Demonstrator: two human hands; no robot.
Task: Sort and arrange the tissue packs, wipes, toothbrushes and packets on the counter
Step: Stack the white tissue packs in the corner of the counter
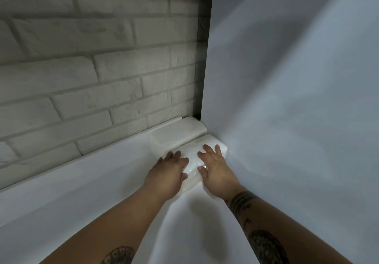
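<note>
Left hand (170, 169): flat and relaxed, fingers nearly straight, laid against the left side of the front tissue pack (192, 162). Thumb sits at the pack's near edge. Nothing gripped, only pressing.

Front tissue pack: white, in clear glossy wrap, lying flat on the counter (82, 192) in the far right corner. Its long side runs away from me. A strip of its top shows between my two hands.

Right hand (215, 168): also loose, fingers spread and straight, resting on top of the same pack toward its right side. Thumb points in toward the left hand. Palm covers the pack's near right corner. No curl round it.

Forearms: both bare, dark tattoos on each; a banded one shows on the right, near the wrist.

Surroundings, same sweep:
- Brick wall (82, 69), painted white, rises behind the counter at the left and back.
- A white trim strip (98, 157) runs along the wall's foot where it meets the counter.
- Rear tissue pack (176, 136), same kind, lies flat against that trim, touching the far end of the front pack and set crosswise to it.
- Dark vertical strip (204, 58) marks the corner above the packs.
- White side panel (287, 99) fills the right; the front pack lies close beside its base.
</note>
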